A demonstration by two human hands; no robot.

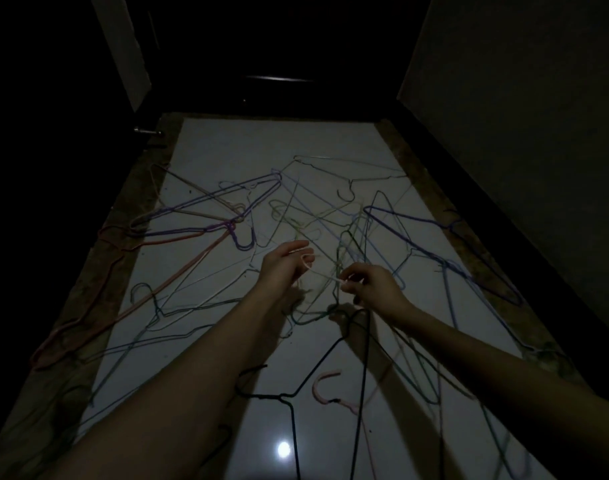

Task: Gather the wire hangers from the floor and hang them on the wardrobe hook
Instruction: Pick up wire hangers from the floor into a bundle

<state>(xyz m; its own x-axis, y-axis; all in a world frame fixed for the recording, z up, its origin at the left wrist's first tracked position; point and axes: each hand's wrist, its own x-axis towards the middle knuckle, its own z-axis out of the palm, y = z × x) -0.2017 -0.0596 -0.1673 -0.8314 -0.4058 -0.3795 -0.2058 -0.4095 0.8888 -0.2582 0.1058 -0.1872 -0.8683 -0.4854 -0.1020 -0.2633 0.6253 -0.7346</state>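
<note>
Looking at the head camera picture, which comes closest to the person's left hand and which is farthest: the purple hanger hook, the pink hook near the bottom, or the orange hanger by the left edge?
From the left hand:
1. Purple hanger hook, just up and left of it.
2. Pink hook, lower down, toward the person.
3. Orange hanger, far off at the floor's left edge.

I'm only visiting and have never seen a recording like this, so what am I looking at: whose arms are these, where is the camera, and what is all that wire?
No machine here: a person wears one camera on the head, looking down at their own arms. The left hand and right hand together hold up a pale wire hanger. Below, many coloured wire hangers lie tangled on the shiny pale floor. The room is dim, and no wardrobe hook can be made out.
</note>
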